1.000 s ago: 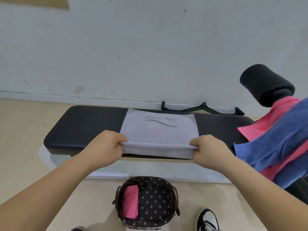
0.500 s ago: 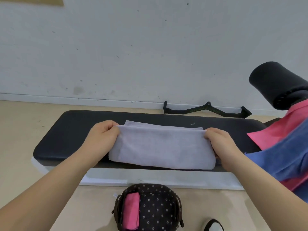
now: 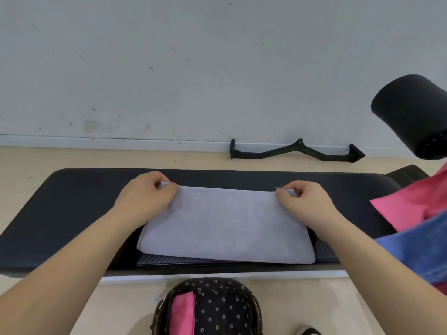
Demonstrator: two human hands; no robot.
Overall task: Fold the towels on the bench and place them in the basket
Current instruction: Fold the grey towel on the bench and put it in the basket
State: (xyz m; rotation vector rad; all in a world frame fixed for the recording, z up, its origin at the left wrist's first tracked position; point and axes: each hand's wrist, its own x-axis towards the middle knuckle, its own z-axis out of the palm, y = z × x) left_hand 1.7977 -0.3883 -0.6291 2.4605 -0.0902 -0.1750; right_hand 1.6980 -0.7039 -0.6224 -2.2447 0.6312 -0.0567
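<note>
Spanning nearly the whole view, one black bench (image 3: 72, 213) carries three towels. The largest in sight, a grey towel (image 3: 225, 226), lies folded over in a flat rectangle at the middle of the bench, its fold along the near edge and its free edges toward the far edge. At the bench's right end one pink towel (image 3: 411, 204) and one blue towel (image 3: 416, 247) hang unfolded, the blue overlapping the pink. One black foam roller (image 3: 411, 114) stands above them.

One dotted dark basket (image 3: 225, 308) sits on the floor just in front of the bench's near edge; a fourth towel, the folded pink towel (image 3: 181, 313), stands against its left wall. One black handle bar (image 3: 295, 151) lies on the floor along the wall beyond the bench.

Two hands work the grey towel: the left hand (image 3: 147, 197) pinches its far left corner with curled fingers, and the right hand (image 3: 304, 201) pinches its far right corner likewise. One shoe tip (image 3: 309, 331) shows at the bottom.
</note>
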